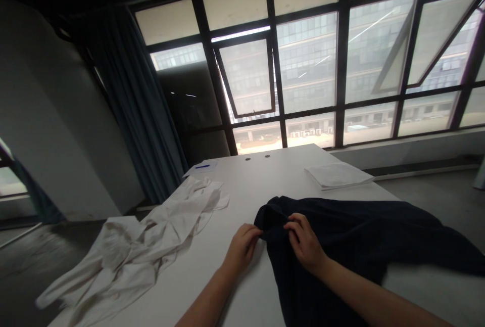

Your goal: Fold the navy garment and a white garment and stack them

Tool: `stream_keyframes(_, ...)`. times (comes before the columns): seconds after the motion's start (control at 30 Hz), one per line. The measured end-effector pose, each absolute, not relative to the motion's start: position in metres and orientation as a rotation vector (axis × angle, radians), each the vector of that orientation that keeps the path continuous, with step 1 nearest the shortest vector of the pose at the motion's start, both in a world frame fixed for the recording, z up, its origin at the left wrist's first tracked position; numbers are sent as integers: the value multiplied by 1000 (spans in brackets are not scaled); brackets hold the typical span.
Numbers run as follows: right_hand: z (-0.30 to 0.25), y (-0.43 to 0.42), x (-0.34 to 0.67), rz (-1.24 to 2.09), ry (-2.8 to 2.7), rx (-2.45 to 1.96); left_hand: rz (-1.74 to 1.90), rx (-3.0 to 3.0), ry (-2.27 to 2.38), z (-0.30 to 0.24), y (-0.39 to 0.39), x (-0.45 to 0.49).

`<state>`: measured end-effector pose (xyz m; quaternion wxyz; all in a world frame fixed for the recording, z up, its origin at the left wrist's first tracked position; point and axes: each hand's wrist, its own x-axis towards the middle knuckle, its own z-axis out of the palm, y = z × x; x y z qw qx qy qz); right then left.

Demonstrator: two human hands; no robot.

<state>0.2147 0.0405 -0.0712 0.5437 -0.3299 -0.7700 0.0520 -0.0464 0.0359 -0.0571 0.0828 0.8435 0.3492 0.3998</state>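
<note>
A dark navy garment lies loosely across the white table, with one long part trailing off to the right and another toward me. Its rounded opening, like a collar or waistband, stands up a little at the far left end. My left hand pinches the left edge of that opening between thumb and fingers. On the opening's right side, my right hand grips the fabric with bent fingers. I cannot tell from the folds exactly which kind of garment it is.
A crumpled off-white garment spreads along the table's left edge. Behind it lie a paper and a blue pen. A flat white folded item rests at the right edge. Beyond are a blue curtain and windows.
</note>
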Motion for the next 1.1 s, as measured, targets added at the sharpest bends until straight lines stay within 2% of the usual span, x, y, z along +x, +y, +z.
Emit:
stream_keyframes(0.23,-69,39,214,318,-1816,-679,1151,2556,1120,-55,34,-44)
stream_keyframes(0.67,-69,44,212,550,-1677,-899,1039,2607,1199,-47,29,-34)
stream_keyframes(1.1,-72,41,213,405,-1706,-854,1070,2500,1219,-43,26,-36)
